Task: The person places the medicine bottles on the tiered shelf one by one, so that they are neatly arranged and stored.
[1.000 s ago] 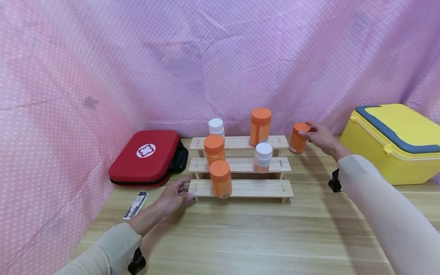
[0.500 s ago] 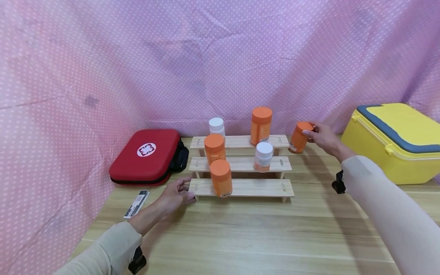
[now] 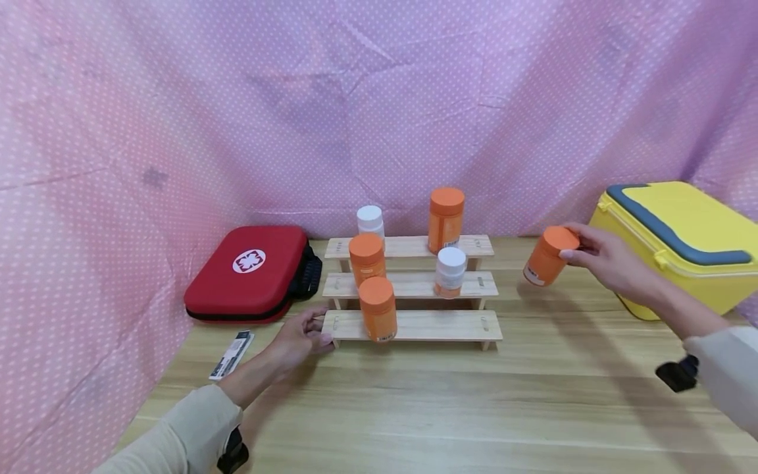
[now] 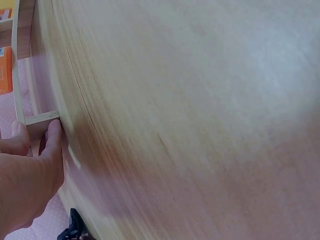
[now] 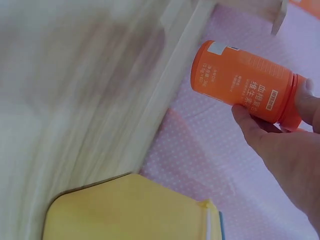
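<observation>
My right hand (image 3: 616,260) grips an orange bottle (image 3: 546,258) near its cap, thumb on one side and fingers on the other. Tilted, the bottle hangs above the table between the wooden rack and the yellow box; its printed label (image 5: 245,82) shows in the right wrist view. At the front left corner of the three-tier wooden rack (image 3: 444,326), my left hand (image 3: 299,339) pinches the end of the lowest step and its leg (image 4: 42,120). Standing on the rack are orange bottles (image 3: 379,316) and white-capped bottles (image 3: 451,273), spread over its steps.
A red first-aid case (image 3: 249,273) lies left of the rack, with a small flat white and dark packet (image 3: 232,355) in front of it. At the right stands a yellow box (image 3: 693,243) with a grey-blue handle. Pink dotted cloth (image 3: 403,112) hangs behind.
My right hand has lifted the orange bottle off the table beside the rack's top step and carried it right and toward me. The left hand has stayed on the rack.
</observation>
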Tool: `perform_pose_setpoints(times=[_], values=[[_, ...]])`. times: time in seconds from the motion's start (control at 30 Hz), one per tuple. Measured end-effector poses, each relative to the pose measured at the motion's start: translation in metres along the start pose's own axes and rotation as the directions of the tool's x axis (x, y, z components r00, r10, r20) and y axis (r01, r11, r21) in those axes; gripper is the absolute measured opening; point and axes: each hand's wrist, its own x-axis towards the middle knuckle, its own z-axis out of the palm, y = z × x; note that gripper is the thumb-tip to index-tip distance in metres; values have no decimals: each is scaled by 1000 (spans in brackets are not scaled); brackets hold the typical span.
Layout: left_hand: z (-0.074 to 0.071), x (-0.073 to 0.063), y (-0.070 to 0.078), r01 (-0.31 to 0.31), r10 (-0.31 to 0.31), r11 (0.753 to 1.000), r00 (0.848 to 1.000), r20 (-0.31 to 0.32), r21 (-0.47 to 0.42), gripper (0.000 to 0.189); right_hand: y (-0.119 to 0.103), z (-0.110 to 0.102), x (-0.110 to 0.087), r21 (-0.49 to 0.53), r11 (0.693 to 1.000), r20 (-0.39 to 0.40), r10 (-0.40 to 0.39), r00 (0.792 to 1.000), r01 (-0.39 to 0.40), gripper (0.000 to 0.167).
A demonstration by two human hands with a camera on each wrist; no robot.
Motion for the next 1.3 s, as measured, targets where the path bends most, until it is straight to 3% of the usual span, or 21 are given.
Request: perform_pose_setpoints(times=[0.3, 0.6, 0.83, 1.1, 1.3], values=[[-1, 1, -1, 18, -18, 1000, 1000, -2, -12, 59, -21, 3, -54, -26, 999, -10, -46, 999, 46, 52], [-1, -1, 0, 6, -6, 1000, 1000, 10, -17, 58, -49, 22, -74, 68, 989, 20, -134, 991, 132, 51], [0, -2, -1, -9, 10, 999, 1000, 17, -30, 59, -80, 45, -70, 97, 981, 23, -169, 985, 166, 51], [0, -1, 0, -15, 15, 999, 1000, 12, -33, 59, -118, 75, -48, 74, 993, 94, -101, 990, 94, 49], [0, -1, 0, -22, 22, 999, 1000, 14, -33, 60, -127, 102, -31, 114, 991, 135, -78, 988, 63, 45]])
